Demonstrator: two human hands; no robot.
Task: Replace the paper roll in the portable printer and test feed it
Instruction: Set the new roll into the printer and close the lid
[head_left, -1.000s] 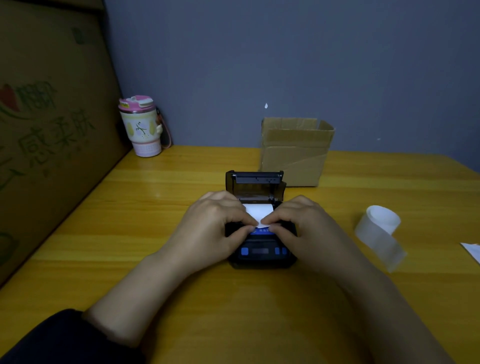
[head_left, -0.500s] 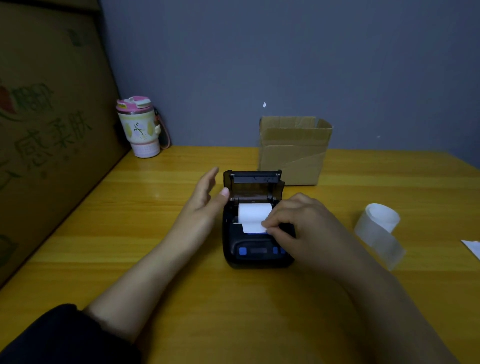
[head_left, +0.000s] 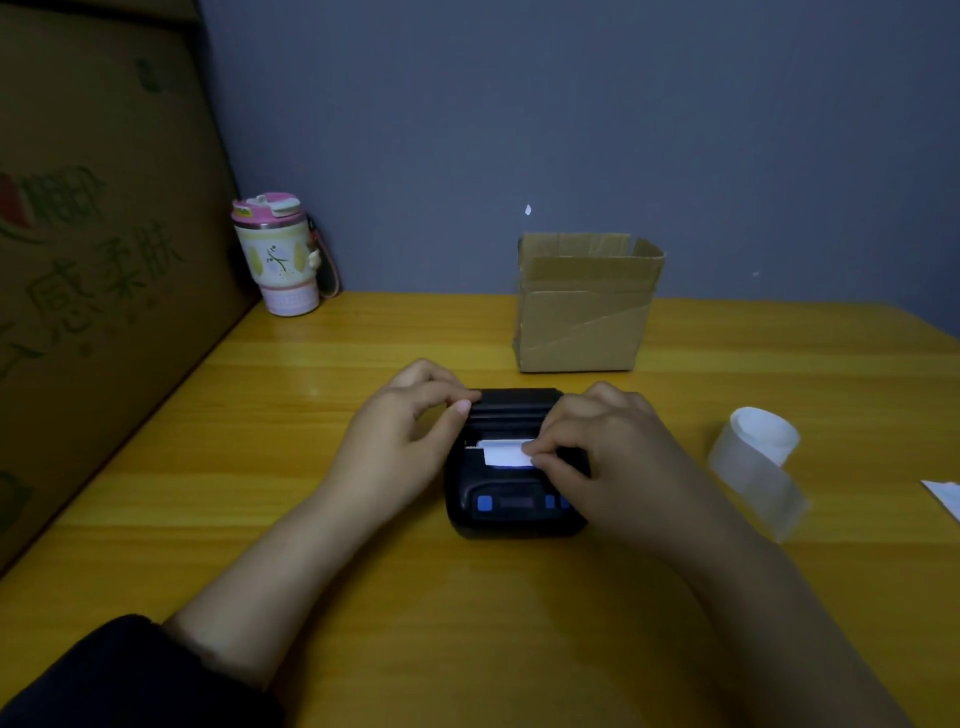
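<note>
Cut off at the left edge: a big cardboard panel with printed characters, only partly readable in the dim light. Beside it, in the back corner of the yellow wooden table, a pink-lidded tumbler, upright, its strap half hidden behind it. Bottom left, a dark sleeve, cropped by the frame.

Centre: left hand loosely curled, fingertips resting on the left end of the printer's lid, thumb against its side; nothing gripped inside it. Black portable printer flat on the table, near the middle, lid down, ribbed on top, blue buttons along the front panel, the rightmost partly covered by the right hand. White paper strip sticking out of the slot, lying over the printer body. Roll itself hidden inside.

Behind, an open cardboard box, interior not visible.

Right hand curled, thumb and forefinger pinched on the strip's right edge.

Farther right, a loose paper roll with a tail unspooled toward the viewer, blurry. At the right edge, a white scrap, cropped.
</note>
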